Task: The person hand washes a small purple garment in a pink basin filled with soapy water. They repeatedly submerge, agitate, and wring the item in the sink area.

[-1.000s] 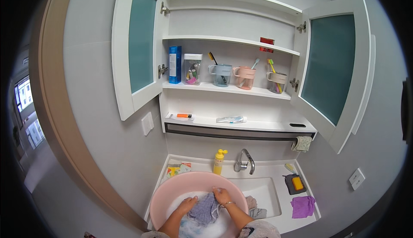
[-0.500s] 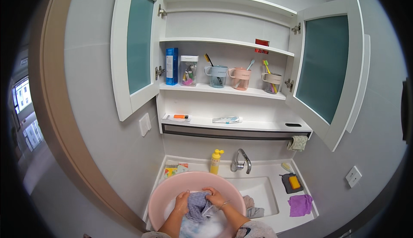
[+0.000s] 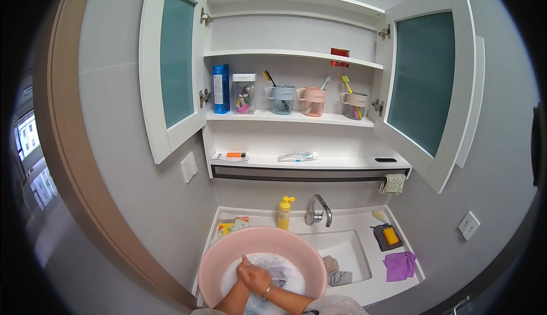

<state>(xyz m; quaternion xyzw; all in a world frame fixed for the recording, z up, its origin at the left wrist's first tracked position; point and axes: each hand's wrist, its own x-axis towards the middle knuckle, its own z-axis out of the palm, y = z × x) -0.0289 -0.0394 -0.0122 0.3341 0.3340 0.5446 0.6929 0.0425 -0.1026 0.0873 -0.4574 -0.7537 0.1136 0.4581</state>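
A large pink basin [image 3: 225, 246] of foamy water stands in front of me, partly over the counter and sink. My left hand [image 3: 244, 265] and my right hand [image 3: 257, 279] are pressed together over its left half, fingers closed. The right hand, with a bracelet at its wrist, covers much of the left. A grey-blue cloth [image 3: 279, 273] lies half sunk in the suds just right of my hands. Whatever is between my fingers is hidden.
Behind the basin stand a yellow bottle [image 3: 284, 212] and a chrome faucet [image 3: 318, 211]. Wet cloths [image 3: 340, 277] lie in the white sink [image 3: 356, 252]. To the right are a yellow sponge [image 3: 390, 236] and purple cloth [image 3: 400, 266]. An open cabinet [image 3: 296, 115] holds toothbrush cups.
My hands, apart and holding the grey-blue cloth up between them, have come together toward the left. The cloth now lies lower in the suds. The view has shifted slightly.
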